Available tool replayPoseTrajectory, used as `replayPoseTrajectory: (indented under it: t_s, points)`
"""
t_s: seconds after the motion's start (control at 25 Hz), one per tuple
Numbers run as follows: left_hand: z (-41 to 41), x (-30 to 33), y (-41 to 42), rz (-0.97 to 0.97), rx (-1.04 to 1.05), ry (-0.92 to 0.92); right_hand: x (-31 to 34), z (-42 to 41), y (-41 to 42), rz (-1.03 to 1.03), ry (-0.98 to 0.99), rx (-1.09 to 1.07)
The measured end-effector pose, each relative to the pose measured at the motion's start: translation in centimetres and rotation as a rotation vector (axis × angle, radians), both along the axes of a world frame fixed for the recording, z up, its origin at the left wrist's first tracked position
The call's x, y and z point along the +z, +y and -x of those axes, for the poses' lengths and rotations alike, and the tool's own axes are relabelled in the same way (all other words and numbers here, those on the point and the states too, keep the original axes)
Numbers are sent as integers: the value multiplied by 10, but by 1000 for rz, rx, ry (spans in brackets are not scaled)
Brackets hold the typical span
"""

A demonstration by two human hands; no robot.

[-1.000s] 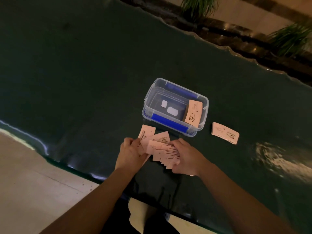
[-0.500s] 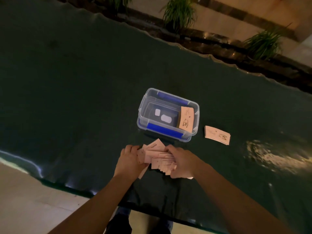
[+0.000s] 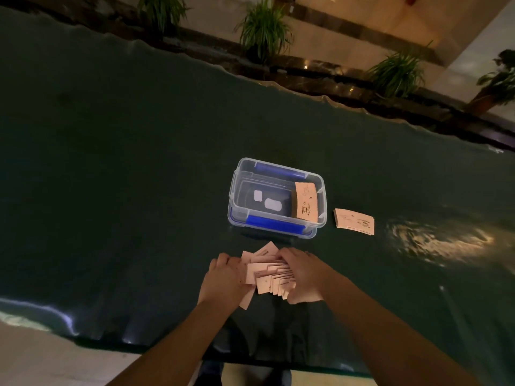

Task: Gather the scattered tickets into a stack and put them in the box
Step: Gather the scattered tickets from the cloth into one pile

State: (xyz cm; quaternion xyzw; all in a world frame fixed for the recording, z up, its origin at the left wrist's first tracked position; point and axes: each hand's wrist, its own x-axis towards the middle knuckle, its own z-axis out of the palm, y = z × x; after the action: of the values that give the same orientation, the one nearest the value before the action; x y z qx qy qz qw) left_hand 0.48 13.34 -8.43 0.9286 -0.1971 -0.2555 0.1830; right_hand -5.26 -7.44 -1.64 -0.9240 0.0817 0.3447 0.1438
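A loose fan of pink tickets point(image 3: 269, 274) lies on the dark table between my hands. My left hand point(image 3: 224, 280) presses against the fan's left side and my right hand point(image 3: 303, 274) covers its right side, fingers curled over the tickets. Just beyond stands a clear plastic box point(image 3: 237, 190) with blue latches. A stack of tickets point(image 3: 306, 201) leans against its right inner wall. To the right of the box, a neat ticket stack point(image 3: 354, 221) rests on the table.
The dark glossy table point(image 3: 125, 176) has a wavy far edge, with its near edge just below my forearms. Potted plants point(image 3: 263, 29) line a ledge behind it. A light glare point(image 3: 437, 240) reflects on the table at the right.
My hands have squeezed the spread tickets closer together; the tickets that stuck out at upper left are drawn into the pile. The camera has tilted up.
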Motion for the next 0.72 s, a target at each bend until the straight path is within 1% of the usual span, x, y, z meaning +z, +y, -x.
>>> replayPoseTrajectory:
  t_s: [0.08, 0.2, 0.32, 0.4, 0.56, 0.64, 0.72]
  points:
    - [-1, 7, -1, 16, -4, 29, -2, 6, 0, 17, -34, -14]
    - [-4, 4, -2, 40, 46, 69, -1, 12, -4, 29, -71, -104]
    - [-4, 1, -2, 42, 91, 70, -2, 26, -10, -34, 2, -274]
    - [-1, 4, -1, 12, 86, 60, -8, 37, -10, -158, 22, -469]
    - [12, 5, 7, -62, 52, 69, -26, 51, 6, -542, -16, -1020]
    - [18, 2, 12, 0, 90, 119, -33, 53, 25, -753, -28, -1226]
    - [17, 6, 13, 159, 196, 220, -36, 47, 42, -876, -52, -1362]
